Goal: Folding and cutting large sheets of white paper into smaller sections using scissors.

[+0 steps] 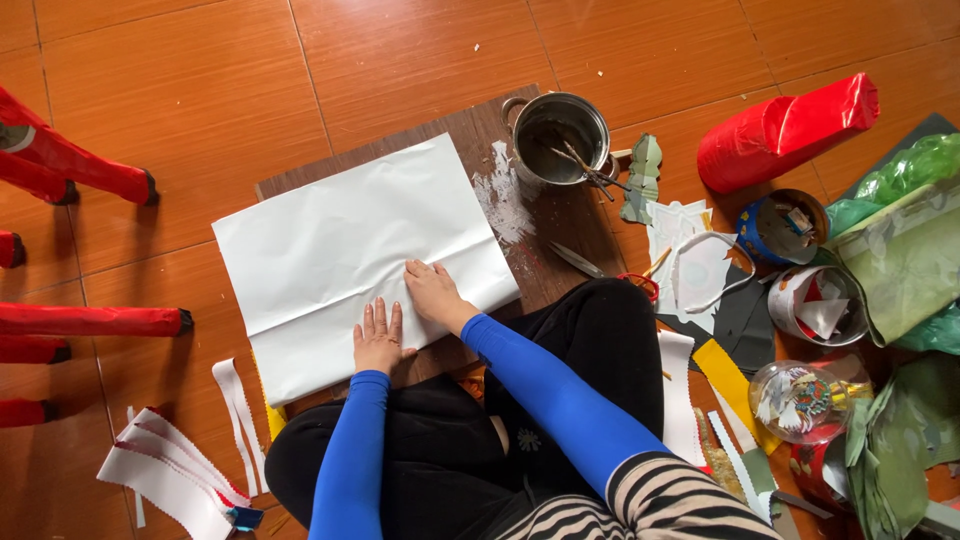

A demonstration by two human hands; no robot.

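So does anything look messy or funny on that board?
Yes. Beside the white sheet, the brown board has a patchy white smear, like torn paper or dried paste. The sheet also lies crooked, overhanging the board's left edge, under both flat hands. Paper scraps litter the floor.

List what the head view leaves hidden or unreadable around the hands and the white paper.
- White paper sheet: part lies under the left hand and right hand.
- Wooden board: mostly covered by the sheet.
- Metal pot: contents dark, unclear.
- Red furniture legs: cut off at the left edge.
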